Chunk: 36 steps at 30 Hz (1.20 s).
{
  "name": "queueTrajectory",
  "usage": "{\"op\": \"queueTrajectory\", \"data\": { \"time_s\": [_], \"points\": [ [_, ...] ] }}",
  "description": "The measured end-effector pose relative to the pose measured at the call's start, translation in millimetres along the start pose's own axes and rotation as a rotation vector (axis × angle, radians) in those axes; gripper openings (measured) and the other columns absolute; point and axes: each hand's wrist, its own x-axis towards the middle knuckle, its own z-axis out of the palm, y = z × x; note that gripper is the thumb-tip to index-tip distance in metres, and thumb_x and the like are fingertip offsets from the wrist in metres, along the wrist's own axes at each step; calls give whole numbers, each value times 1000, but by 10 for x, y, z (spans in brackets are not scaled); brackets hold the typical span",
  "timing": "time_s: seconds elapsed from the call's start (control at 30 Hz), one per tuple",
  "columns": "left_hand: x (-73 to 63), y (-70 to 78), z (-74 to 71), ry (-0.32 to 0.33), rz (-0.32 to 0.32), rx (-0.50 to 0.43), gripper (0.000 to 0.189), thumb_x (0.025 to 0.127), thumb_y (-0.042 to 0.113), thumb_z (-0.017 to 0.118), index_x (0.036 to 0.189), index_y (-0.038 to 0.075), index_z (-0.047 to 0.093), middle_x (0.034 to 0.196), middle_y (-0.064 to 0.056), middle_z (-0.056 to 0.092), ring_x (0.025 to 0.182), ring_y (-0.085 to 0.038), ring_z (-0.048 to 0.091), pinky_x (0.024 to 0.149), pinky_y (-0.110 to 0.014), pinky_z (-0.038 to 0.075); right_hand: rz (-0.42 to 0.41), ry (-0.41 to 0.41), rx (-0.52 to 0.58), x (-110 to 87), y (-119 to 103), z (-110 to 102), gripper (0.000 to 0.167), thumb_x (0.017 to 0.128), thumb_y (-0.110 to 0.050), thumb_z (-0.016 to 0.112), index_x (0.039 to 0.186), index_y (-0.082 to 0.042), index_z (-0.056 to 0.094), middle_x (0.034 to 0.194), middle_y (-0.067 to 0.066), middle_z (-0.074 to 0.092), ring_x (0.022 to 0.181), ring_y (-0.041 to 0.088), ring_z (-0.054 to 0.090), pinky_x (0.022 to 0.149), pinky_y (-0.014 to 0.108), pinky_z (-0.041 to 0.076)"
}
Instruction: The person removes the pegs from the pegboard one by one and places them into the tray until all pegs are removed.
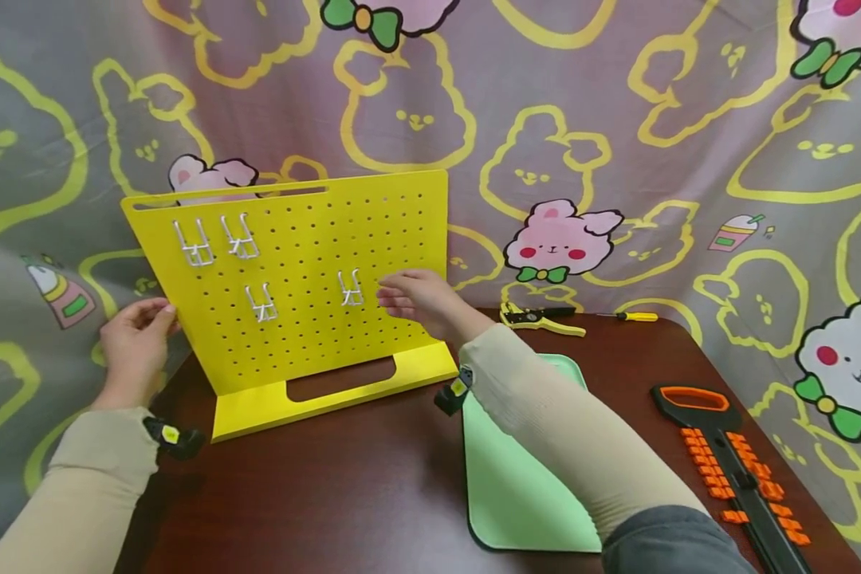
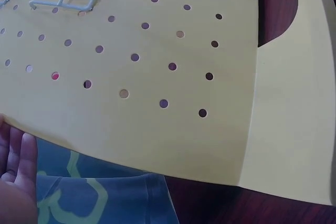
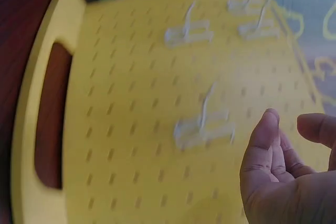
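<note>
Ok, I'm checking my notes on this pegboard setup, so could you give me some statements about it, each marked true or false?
1. Four white hooks are on the yellow pegboard. True.
2. The right hand is gripping a hook. False: it holds nothing and is apart from the nearest hook.
3. The left hand is at the pegboard's left edge. True.
4. The green tray lies left of the pegboard. False: it lies to the right.
5. The screwdriver has a yellow handle. True.

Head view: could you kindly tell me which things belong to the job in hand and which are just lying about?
Likely the job's: yellow pegboard, four white hooks.

Apparently lying about: green tray, plier-like tool, screwdriver, black-and-orange holder.
</note>
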Motion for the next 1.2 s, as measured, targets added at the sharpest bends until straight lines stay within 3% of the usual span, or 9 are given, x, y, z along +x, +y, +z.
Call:
{"op": "queueTrajectory", "data": {
  "time_s": [0.13,0.27,0.4,0.67,0.8,1.03,1.2],
  "points": [
    [-16,-6,-9,-9,-4,25,13,105,16,62,97,26,63,93,10,58,81,-5,59,66,-6,49,-12,-88,48,36,-113,308,41,108,-15,58,139,10,54,134,28,60,99,22,66,106,41,51],
    [-2,31,-13,-28,25,26,11,105,16,61,99,25,63,96,8,57,85,-7,59,69,-6,49,-18,-112,112,86,-206,542,39,108,-14,58,139,9,55,121,21,66,90,18,66,92,31,57],
    [6,64,-33,-20,20,-68,13,104,11,62,96,22,64,94,5,58,83,-9,59,68,-7,50,-5,-123,195,153,-289,792,38,107,-14,59,139,7,57,103,12,70,89,19,66,76,24,58],
    [-76,38,-47,-21,37,20,8,106,14,59,104,20,64,97,7,56,84,-7,58,70,-7,50,36,-137,292,251,-343,1232,29,104,-12,64,129,3,64,100,14,72,85,21,66,72,23,58],
    [-119,54,-40,-19,53,51,7,106,15,58,108,19,64,98,7,56,85,-7,57,72,-7,50,44,-144,313,266,-348,1331,25,104,-12,64,125,2,66,98,14,72,82,20,67,75,24,59],
    [-173,92,-31,-18,79,2,5,105,11,60,106,14,64,93,7,56,82,-6,56,70,-8,51,36,-121,403,288,-353,1484,12,104,-12,65,108,-3,70,105,16,74,88,20,69,96,34,57],
    [-220,74,-5,-22,85,70,17,106,13,58,120,4,64,97,7,55,85,-5,57,74,-9,52,31,-69,466,301,-332,1605,15,103,-9,65,111,2,72,98,12,74,85,18,68,98,34,56]
  ]
}}
